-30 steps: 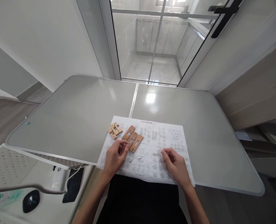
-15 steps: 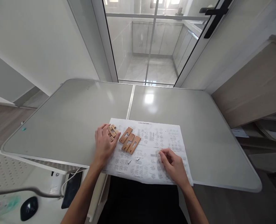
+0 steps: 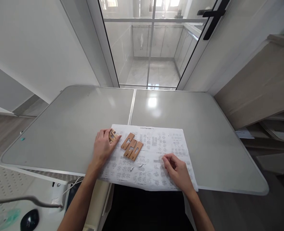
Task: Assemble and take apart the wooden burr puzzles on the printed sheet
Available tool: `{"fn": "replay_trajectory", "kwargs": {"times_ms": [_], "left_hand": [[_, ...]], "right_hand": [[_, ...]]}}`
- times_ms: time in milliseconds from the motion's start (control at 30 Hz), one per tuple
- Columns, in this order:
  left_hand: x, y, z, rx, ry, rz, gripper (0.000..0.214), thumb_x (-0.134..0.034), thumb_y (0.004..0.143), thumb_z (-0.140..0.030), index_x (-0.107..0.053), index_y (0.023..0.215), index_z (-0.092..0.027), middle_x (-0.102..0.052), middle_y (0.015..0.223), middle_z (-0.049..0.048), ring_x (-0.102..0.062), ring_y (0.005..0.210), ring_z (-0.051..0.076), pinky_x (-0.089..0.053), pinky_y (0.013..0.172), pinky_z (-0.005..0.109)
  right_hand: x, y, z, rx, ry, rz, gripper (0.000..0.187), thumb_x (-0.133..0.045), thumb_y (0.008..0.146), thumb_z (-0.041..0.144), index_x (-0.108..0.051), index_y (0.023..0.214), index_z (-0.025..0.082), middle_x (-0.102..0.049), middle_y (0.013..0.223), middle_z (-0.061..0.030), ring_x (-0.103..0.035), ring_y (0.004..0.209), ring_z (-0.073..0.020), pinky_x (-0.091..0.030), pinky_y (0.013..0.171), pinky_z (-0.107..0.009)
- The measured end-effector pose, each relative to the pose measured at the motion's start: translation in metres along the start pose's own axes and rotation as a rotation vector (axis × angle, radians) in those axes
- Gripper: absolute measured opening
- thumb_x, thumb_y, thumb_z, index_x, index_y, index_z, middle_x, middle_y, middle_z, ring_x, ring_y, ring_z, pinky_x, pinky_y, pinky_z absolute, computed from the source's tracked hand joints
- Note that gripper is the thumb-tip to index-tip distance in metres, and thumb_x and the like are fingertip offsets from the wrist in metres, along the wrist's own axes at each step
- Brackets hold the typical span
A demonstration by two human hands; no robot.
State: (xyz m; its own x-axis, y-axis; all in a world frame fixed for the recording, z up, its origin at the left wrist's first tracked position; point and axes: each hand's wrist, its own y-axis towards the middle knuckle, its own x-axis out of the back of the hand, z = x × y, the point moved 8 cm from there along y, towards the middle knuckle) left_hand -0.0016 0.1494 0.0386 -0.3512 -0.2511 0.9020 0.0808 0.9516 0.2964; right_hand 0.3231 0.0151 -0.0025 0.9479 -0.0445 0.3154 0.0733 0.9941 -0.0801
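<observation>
My left hand point(image 3: 103, 142) curls around a small cluster of light wooden puzzle pieces point(image 3: 112, 136) at the upper left of a printed sheet point(image 3: 149, 138); the fingers hide part of the cluster. Just right of it lie three flat brown wooden pieces point(image 3: 138, 151) side by side, with cut-out slots and dark numerals. My right hand point(image 3: 177, 168) rests on the right part of the sheet, thumb and fingertips pressed together; whether anything is between them I cannot make out. Two tiny silvery bits point(image 3: 131, 169) lie on the sheet between the hands.
The sheet lies at the near edge of a grey folding table point(image 3: 204, 138) with a centre seam. A black mouse point(image 3: 29, 220) and a clear greenish bottle point(image 3: 6, 218) stand on a lower white surface at left. A glass door point(image 3: 154, 48) is behind the table, wooden shelving point(image 3: 259, 83) at right.
My left hand has shifted slightly left, turning and covering more of the light wooden pieces. The right hand stays nearly still, and the whole view has moved slightly.
</observation>
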Motion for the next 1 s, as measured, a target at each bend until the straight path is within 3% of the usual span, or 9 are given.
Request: {"fn": "replay_trajectory", "kwargs": {"times_ms": [167, 433, 533, 633, 700, 867, 1000], "left_hand": [[-0.001, -0.002, 0.002, -0.020, 0.036, 0.025, 0.061, -0.065, 0.091, -0.062, -0.060, 0.134, -0.019, -0.062, 0.125, 0.0155, -0.059, 0.117, 0.036, -0.047, 0.104, 0.050], [0.009, -0.002, 0.012, 0.039, 0.005, -0.039, 0.056, -0.070, 0.087, -0.063, -0.066, 0.124, -0.021, -0.064, 0.113, 0.0116, -0.061, 0.109, 0.033, -0.050, 0.099, 0.047], [0.017, -0.005, 0.003, 0.066, -0.065, -0.087, 0.056, -0.073, 0.085, -0.062, -0.066, 0.122, -0.021, -0.063, 0.112, 0.0106, -0.063, 0.107, 0.032, -0.053, 0.096, 0.045], [0.026, -0.013, -0.030, -0.005, -0.172, -0.128, 0.054, -0.077, 0.085, -0.058, -0.066, 0.123, -0.022, -0.063, 0.112, 0.0098, -0.064, 0.104, 0.029, -0.055, 0.094, 0.043], [0.024, -0.022, -0.065, -0.116, -0.261, -0.074, 0.057, -0.080, 0.083, -0.056, -0.064, 0.127, -0.024, -0.063, 0.116, 0.0095, -0.063, 0.107, 0.028, -0.055, 0.093, 0.040], [-0.002, -0.049, -0.147, -0.404, -0.386, 0.138, 0.065, -0.085, 0.080, -0.056, -0.061, 0.129, -0.022, -0.065, 0.117, 0.0101, -0.062, 0.107, 0.029, -0.055, 0.094, 0.043], [-0.029, -0.062, -0.176, -0.494, -0.389, 0.240, 0.063, -0.084, 0.080, -0.057, -0.061, 0.128, -0.023, -0.067, 0.115, 0.0099, -0.064, 0.103, 0.030, -0.054, 0.093, 0.046]], "right_hand": [[0.001, 0.001, -0.001, 0.003, -0.008, -0.013, 0.037, -0.055, 0.104, 0.055, -0.067, 0.091, 0.022, -0.053, 0.066, 0.0013, -0.049, 0.058, -0.0167, -0.043, 0.056, -0.028], [0.001, 0.001, 0.003, 0.013, -0.005, -0.009, 0.040, -0.053, 0.104, 0.057, -0.068, 0.091, 0.022, -0.054, 0.065, 0.0010, -0.049, 0.057, -0.0163, -0.042, 0.053, -0.028], [0.001, 0.001, 0.003, 0.019, -0.011, -0.020, 0.042, -0.053, 0.103, 0.059, -0.068, 0.090, 0.022, -0.054, 0.065, 0.0010, -0.049, 0.056, -0.0161, -0.043, 0.052, -0.028], [0.001, 0.001, 0.004, 0.022, -0.012, -0.020, 0.042, -0.053, 0.103, 0.060, -0.068, 0.089, 0.022, -0.054, 0.065, 0.0011, -0.049, 0.056, -0.0164, -0.042, 0.053, -0.028], [0.001, 0.001, 0.004, 0.013, -0.004, -0.019, 0.041, -0.054, 0.103, 0.059, -0.067, 0.089, 0.022, -0.054, 0.065, 0.0012, -0.049, 0.056, -0.0161, -0.042, 0.053, -0.028], [0.003, 0.000, 0.001, -0.013, 0.032, -0.033, 0.038, -0.056, 0.103, 0.056, -0.067, 0.092, 0.022, -0.055, 0.066, 0.0013, -0.052, 0.058, -0.0164, -0.045, 0.056, -0.028], [0.006, 0.000, -0.003, -0.016, 0.056, -0.066, 0.036, -0.057, 0.102, 0.055, -0.067, 0.094, 0.021, -0.058, 0.067, 0.0010, -0.053, 0.058, -0.0165, -0.046, 0.057, -0.028]]}}
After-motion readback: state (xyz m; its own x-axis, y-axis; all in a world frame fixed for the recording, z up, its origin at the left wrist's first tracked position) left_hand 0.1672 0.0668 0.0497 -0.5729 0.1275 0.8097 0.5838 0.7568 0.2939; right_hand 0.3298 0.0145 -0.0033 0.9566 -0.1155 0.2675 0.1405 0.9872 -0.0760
